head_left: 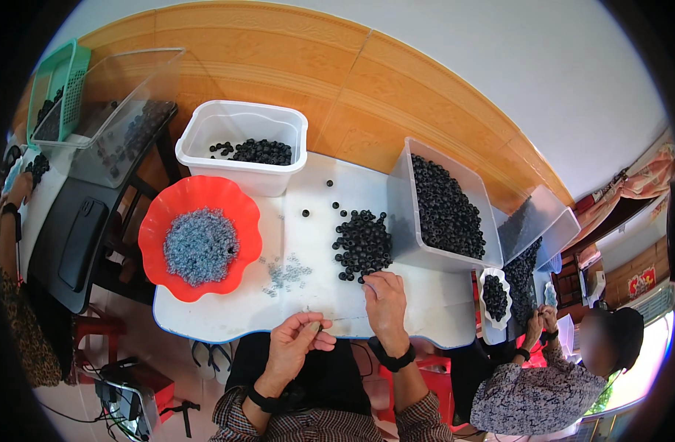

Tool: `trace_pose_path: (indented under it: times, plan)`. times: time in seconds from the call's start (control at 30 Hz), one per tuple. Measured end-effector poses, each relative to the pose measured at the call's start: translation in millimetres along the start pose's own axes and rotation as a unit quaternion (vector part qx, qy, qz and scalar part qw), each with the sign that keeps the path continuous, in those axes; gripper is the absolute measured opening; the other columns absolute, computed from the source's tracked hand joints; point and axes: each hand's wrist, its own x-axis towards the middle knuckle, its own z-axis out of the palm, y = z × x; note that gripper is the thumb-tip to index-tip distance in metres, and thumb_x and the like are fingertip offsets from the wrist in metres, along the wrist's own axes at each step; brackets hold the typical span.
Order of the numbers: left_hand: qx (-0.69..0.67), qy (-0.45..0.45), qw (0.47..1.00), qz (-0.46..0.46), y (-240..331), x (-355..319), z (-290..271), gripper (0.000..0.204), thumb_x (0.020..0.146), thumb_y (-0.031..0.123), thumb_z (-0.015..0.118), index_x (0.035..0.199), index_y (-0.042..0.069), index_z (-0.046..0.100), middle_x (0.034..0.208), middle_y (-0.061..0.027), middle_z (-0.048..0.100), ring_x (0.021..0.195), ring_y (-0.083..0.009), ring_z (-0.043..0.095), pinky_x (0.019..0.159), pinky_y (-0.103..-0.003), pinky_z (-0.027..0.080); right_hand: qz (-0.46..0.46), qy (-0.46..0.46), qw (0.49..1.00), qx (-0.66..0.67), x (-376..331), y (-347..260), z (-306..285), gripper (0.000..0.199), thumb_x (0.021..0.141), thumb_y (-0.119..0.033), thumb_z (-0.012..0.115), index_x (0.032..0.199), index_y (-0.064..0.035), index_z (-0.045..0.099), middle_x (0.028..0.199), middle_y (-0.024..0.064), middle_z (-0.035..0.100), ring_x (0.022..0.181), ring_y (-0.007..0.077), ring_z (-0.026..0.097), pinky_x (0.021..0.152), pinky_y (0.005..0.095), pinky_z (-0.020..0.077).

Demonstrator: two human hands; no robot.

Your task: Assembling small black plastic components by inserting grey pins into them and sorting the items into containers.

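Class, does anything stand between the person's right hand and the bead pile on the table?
Nothing visible does: the right hand is at the near edge of the bead pile, its fingertips beside the nearest beads.

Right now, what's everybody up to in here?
Someone at a white table is handling small black pieces. Their right hand is at the near edge of the pile, while the left hand seems to pinch something small, too hidden to name. A red bowl of bluish pieces stands on the left; a white tub and a translucent bin farther back hold more black pieces. On the right, a co-worker has both hands close together.
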Motion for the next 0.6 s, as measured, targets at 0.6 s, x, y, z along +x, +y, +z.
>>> trace_pose_path:
  times: [0.6]
  plan:
    - [0.007, 0.028, 1.000, 0.000, -5, 4, 5, 0.020, 0.099, 0.004, 0.050, 0.114, -0.006, 0.058, 0.102, -0.0205, 0.067, 0.076, -0.0261, 0.071, 0.068, -0.035, 0.062, 0.015, 0.017, 1.000, 0.019, -3, 8, -27, 0.015, 0.081, -0.004, 0.069, 0.096, -0.0050, 0.069, 0.097, 0.0108, 0.065, 0.092, 0.0298, 0.062, 0.079, 0.0378, 0.0516]
